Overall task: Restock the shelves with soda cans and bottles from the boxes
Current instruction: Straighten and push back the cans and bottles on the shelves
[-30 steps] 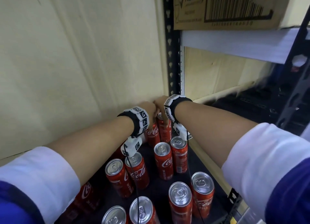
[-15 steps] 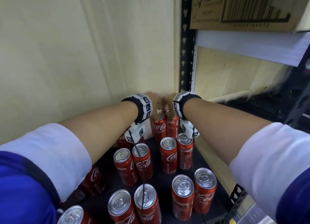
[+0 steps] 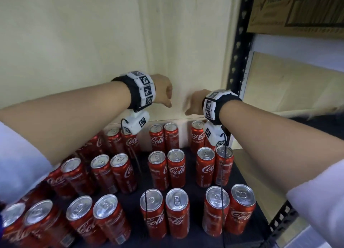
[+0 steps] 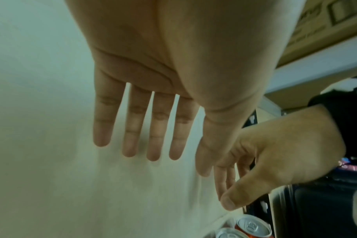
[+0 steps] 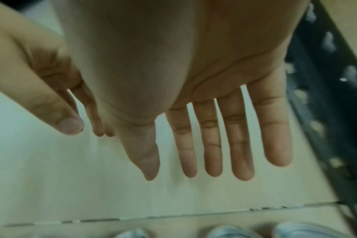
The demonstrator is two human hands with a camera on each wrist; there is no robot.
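Observation:
Several red Coca-Cola cans stand upright in paired rows on the dark shelf. My left hand hovers above the back row, its fingers straight and spread, holding nothing. To its right, my right hand is also raised over the back cans, its fingers straight and empty. Both palms face the pale back wall. In the left wrist view two can tops show at the bottom. Blurred can tops line the bottom of the right wrist view.
A black perforated rack upright stands right of my hands. Above it a cardboard Rexona box sits on a white upper shelf. The pale wall closes off the back.
Both hands have let go of the back cans, lifted and moved apart with their fingers straightened. The head view has dropped closer to the shelf, showing more rows of cans.

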